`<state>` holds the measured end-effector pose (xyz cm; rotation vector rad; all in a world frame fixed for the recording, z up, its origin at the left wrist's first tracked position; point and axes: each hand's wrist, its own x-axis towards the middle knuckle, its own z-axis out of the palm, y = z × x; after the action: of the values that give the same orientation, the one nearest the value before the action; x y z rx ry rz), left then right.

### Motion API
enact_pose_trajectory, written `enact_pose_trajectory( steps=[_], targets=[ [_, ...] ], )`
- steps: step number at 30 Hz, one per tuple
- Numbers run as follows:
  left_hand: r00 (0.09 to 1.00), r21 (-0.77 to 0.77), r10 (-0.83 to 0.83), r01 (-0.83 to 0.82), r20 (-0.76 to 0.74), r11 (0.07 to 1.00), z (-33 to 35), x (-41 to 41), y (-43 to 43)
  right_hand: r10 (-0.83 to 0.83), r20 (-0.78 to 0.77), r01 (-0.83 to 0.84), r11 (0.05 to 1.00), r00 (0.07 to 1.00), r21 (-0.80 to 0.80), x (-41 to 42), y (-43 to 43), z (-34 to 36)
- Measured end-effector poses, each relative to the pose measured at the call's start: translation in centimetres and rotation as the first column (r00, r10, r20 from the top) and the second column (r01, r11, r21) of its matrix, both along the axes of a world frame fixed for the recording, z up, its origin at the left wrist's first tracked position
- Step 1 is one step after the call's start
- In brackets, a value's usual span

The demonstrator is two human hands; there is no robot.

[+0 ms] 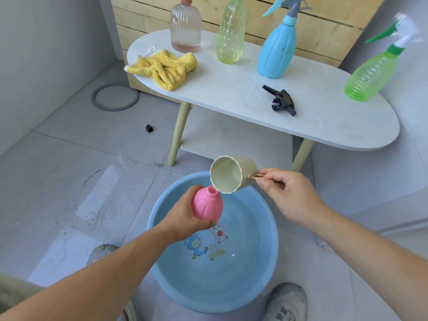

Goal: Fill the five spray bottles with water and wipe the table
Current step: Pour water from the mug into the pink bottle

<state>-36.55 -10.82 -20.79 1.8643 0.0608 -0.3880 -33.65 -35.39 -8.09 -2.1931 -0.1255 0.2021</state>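
Pink bottle (207, 206) uncapped, cup (231, 174) tipped at neck

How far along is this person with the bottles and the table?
Four bottles stand capped on the table; how full is unclear. The left hand holds the pink bottle over the basin while the right hand tips the cup at its mouth. Left: the black spray head to refit, and wiping with the yellow cloth.

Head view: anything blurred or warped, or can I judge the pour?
In the head view, the green spray bottle at the right edge looks smeared and leaning, wide-angle distortion; the pink bottle and cup at centre are sharp; lighting soft, little glare.
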Motion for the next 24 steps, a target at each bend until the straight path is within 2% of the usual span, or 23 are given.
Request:
enact_pose_trajectory(
  steps=[24],
  targets=[
    [1.000,0.010,0.007,-0.007,0.005,1.000,-0.55,0.18,-0.10,0.048,0.112,-0.041,0.997,0.993,-0.063,0.19,-0.09,0.46]
  ],
)
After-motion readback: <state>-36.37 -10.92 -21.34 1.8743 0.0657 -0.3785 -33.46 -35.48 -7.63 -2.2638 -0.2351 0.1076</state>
